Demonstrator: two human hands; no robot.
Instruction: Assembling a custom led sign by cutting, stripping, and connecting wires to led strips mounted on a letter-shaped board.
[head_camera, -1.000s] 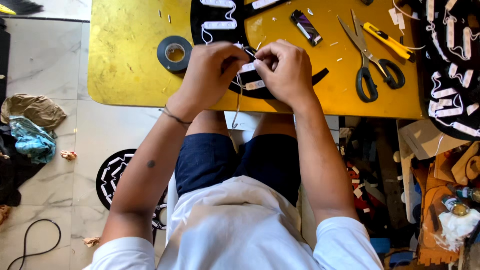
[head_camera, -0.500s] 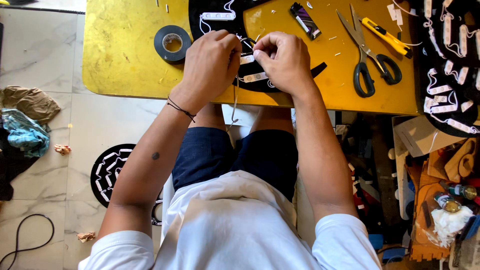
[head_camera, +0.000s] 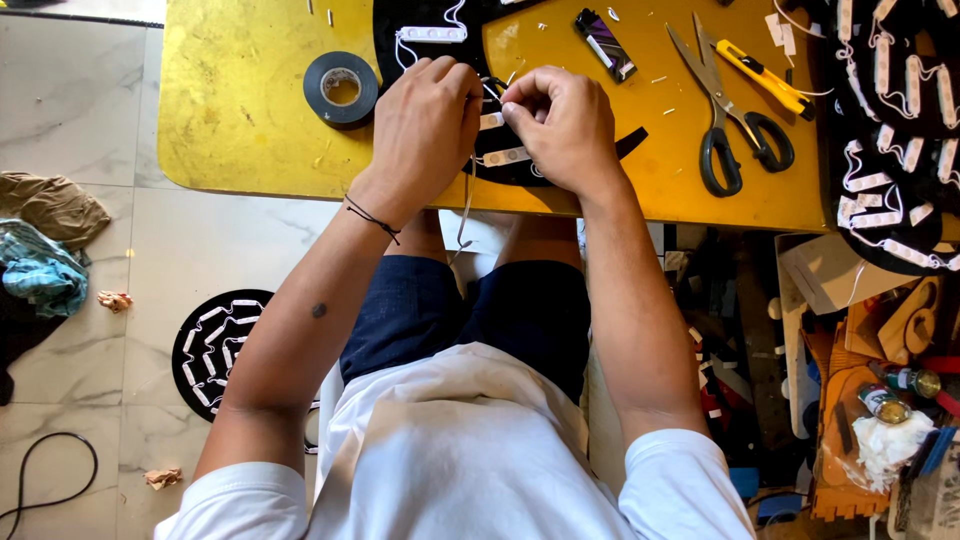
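Seen from above, seated at a yellow table (head_camera: 250, 110). Left hand (head_camera: 425, 120) curled into a loose fist over a black panel (head_camera: 400, 30), fingers drawn together and pinching something at the inner side, though exactly what cannot be told from here. Right hand (head_camera: 562, 125) just beside it, nearly touching, thumb and forefinger pressed together on a thin wire next to a small white light module (head_camera: 491, 121). A second white module (head_camera: 503, 157) just below, lying on the black panel between the two wrists, with a pale wire (head_camera: 466, 205) hanging down off the table edge toward the lap. Thin black cord around the left wrist. To the left of the hands, a roll of black tape (head_camera: 341, 87) flat on the table. To the right, a small dark lighter (head_camera: 605, 44), then black-handled scissors (head_camera: 727, 115) lying closed, with a yellow utility knife (head_camera: 765, 78) just beyond. At the far right, a black shape covered with rows of white modules (head_camera: 890, 120). On the marble floor to the left, a round black disc (head_camera: 215, 345) bearing similar white modules, and crumpled cloth (head_camera: 45, 245) further out.
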